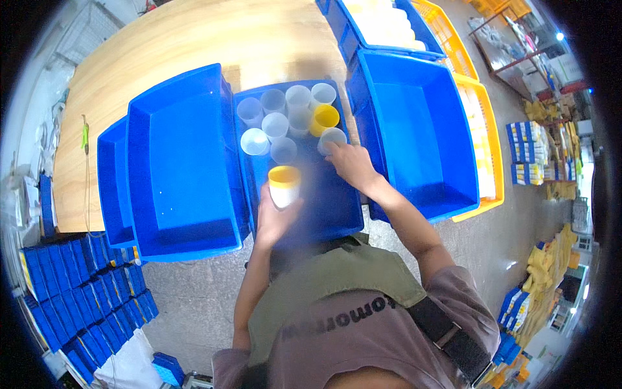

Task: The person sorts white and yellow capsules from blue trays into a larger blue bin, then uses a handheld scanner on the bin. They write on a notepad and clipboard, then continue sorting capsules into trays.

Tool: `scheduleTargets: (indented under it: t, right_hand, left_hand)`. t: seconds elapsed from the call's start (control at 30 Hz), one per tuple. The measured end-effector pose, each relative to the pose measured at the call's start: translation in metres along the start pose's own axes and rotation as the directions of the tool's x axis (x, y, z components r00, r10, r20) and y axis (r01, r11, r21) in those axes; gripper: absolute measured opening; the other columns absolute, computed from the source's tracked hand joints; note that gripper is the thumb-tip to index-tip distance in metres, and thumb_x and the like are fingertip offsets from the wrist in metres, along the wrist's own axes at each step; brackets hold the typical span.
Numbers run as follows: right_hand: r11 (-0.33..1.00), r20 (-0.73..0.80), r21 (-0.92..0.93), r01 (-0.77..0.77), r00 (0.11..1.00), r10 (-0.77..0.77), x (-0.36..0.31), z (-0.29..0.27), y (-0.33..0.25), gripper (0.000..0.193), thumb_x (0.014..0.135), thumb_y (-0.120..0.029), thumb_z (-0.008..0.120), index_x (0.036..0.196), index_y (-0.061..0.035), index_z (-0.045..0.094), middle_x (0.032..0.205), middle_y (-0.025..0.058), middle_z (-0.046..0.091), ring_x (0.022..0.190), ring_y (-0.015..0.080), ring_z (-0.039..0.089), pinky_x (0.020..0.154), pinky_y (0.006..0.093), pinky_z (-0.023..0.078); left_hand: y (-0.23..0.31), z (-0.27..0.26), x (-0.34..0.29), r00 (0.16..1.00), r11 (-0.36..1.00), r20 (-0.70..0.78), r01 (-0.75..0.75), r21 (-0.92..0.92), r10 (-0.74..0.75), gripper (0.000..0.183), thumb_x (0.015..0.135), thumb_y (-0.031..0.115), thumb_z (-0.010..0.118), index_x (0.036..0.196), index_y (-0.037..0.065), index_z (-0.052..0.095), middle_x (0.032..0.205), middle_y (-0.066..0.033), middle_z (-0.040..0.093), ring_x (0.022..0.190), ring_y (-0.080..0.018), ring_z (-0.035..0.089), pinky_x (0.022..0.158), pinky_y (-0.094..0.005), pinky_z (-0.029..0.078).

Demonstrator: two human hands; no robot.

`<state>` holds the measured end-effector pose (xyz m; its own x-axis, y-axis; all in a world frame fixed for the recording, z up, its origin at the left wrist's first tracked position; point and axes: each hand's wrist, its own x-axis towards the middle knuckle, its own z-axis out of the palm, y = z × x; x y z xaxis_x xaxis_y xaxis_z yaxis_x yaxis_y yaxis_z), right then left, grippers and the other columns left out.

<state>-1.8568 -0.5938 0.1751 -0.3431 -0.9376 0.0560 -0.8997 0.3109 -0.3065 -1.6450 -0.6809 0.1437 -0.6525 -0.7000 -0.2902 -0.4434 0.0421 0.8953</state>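
My left hand [275, 219] is wrapped round a white cup with a yellow rim and inside [284, 194], held upright over the near part of a blue tray [337, 207]. At the tray's right side my right hand [354, 167] has its fingers closed on the near edge of a translucent cup [332, 137]; its fingertips are partly hidden. Several more translucent cups [275, 125] stand close together in the far half of the tray. Among them, just behind the cup at my right hand, is a yellow cup [324, 118].
A deep blue bin [188, 155] flanks the tray on the left, another blue bin [421, 123] on the right. Beyond the right bin are a blue bin of white items [369, 42] and yellow crates [484, 142]. The wooden table [272, 32] extends behind; stacked blue bins [84, 279] stand lower left.
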Motion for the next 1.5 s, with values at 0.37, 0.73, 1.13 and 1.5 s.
scheduleTargets:
  t: [0.37, 0.73, 1.13, 1.5]
  right_hand:
    - [0.632, 0.606, 0.648, -0.425, 0.791, -0.09, -0.033, -0.059, -0.042, 0.025, 0.08, -0.018, 0.076, 0.098, -0.0021, 0.069, 0.068, 0.0037, 0.064, 0.054, 0.0077, 0.058, 0.047, 0.0231, 0.045]
    - [0.982, 0.158, -0.002, 0.191, 0.969, -0.188, 0.012, 0.037, 0.003, 0.021, 0.085, -0.024, 0.065, 0.098, -0.008, 0.065, 0.089, 0.0123, 0.067, 0.075, 0.0296, 0.068, 0.062, 0.039, 0.054]
    - [0.837, -0.247, -0.001, -0.548, 0.811, 0.53, -0.107, -0.026, 0.003, 0.077, 0.082, -0.021, 0.07, 0.144, -0.0011, 0.028, 0.122, 0.0297, 0.051, 0.104, 0.0437, 0.057, 0.085, 0.0468, 0.05]
    - [0.705, 0.03, 0.219, -0.674, 0.727, 0.686, -0.136, -0.011, 0.022, 0.022, 0.091, -0.007, 0.045, 0.106, 0.0075, 0.051, 0.078, 0.0261, 0.065, 0.075, 0.0392, 0.067, 0.06, 0.0485, 0.053]
  left_hand:
    - [0.011, -0.021, -0.019, 0.788, 0.916, 0.586, 0.075, -0.394, 0.188, 0.074, 0.073, 0.011, 0.075, 0.138, 0.005, 0.04, 0.122, -0.0084, 0.055, 0.112, -0.0182, 0.051, 0.099, -0.0351, 0.04]
    - [-0.05, 0.029, 0.043, 0.931, 0.998, -0.364, 0.016, -0.059, -0.037, 0.074, 0.065, 0.005, 0.08, 0.129, -0.002, 0.044, 0.124, -0.0214, 0.051, 0.116, -0.0341, 0.051, 0.099, -0.0412, 0.041]
    - [-0.101, 0.055, 0.092, 0.877, 0.926, -0.441, 0.012, -0.377, -0.191, 0.04, 0.091, 0.018, 0.06, 0.115, -0.013, 0.05, 0.113, -0.0252, 0.057, 0.103, -0.0347, 0.056, 0.089, -0.0424, 0.043]
    - [-0.042, 0.08, -0.004, 0.948, 0.702, 0.071, 0.28, -0.655, -0.311, 0.045, 0.09, 0.003, 0.054, 0.131, -0.007, 0.042, 0.128, -0.0208, 0.049, 0.12, -0.0305, 0.047, 0.102, -0.0427, 0.039]
